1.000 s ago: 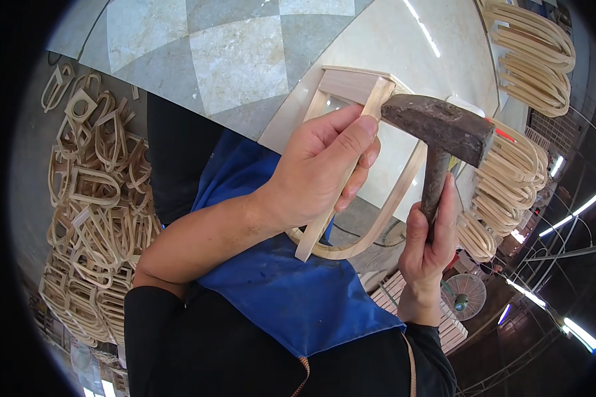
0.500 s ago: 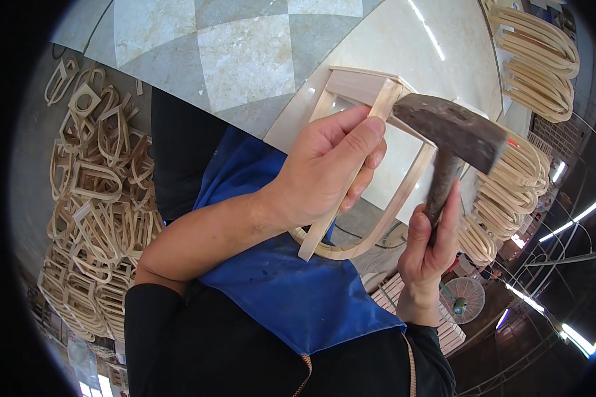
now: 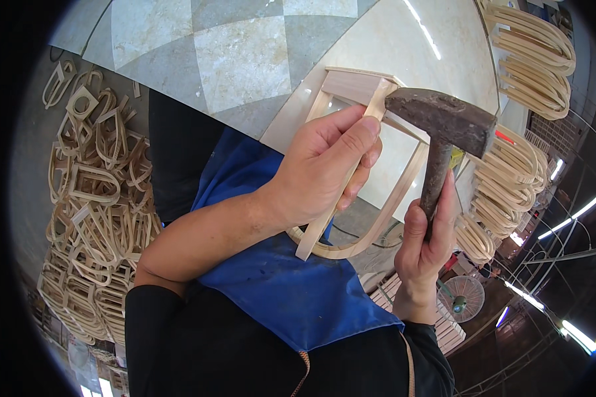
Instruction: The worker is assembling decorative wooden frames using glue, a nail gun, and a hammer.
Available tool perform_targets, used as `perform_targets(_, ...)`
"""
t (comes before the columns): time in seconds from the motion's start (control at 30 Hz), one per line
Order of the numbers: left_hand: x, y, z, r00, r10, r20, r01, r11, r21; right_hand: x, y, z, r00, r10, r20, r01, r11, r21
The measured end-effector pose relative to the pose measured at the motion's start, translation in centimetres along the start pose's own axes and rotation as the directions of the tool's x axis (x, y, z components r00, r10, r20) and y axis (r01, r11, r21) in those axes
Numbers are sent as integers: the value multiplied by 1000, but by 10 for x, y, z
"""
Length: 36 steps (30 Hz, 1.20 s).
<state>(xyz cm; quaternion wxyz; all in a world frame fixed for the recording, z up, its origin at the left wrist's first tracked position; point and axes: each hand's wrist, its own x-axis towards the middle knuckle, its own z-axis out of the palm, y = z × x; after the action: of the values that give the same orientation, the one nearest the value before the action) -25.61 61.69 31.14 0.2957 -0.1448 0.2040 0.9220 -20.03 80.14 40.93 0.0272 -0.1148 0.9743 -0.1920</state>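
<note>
My left hand (image 3: 328,169) grips a pale wooden frame (image 3: 354,89), a bent U-shaped strip closed by a flat cross piece, and holds it over my lap. Thumb and fingers wrap one side rail near the top corner. My right hand (image 3: 425,245) is closed around the handle of a rusty steel hammer (image 3: 444,122). The hammer head sits beside the frame's top right corner, close to my left fingertips. A blue apron (image 3: 278,284) covers my lap under the frame.
A heap of similar bent wooden frames (image 3: 93,198) lies on the floor at the left. More stacked frames (image 3: 530,59) sit at the upper right and along the right side. Checkered floor tiles (image 3: 238,46) lie ahead, and a small fan (image 3: 461,298) stands at the lower right.
The hammer head has shifted slightly right and down relative to the frame corner. My left hand keeps its grip on the frame; the view has moved a little.
</note>
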Motion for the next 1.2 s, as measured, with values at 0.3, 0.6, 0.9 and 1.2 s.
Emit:
perform_targets(0.3, 0, 2, 0, 1000, 3, -1, -3, 1000, 19, -31, 11, 2, 928, 363, -80, -300, 858, 417)
perform_targets(0.6, -4, 12, 8, 996, -69, -58, 68, 998, -18, -55, 61, 18, 726, 669, -160, -496, 671, 551)
perform_targets(0.9, -28, 21, 38, 998, -22, 56, -3, 909, 417, -83, 120, 63, 850, 417, -321, -461, 884, -73)
perform_targets(1.2, -48, 4, 75, 970, 204, 136, -232, 585, 777, -63, 163, 87, 868, 301, -394, -379, 915, -138)
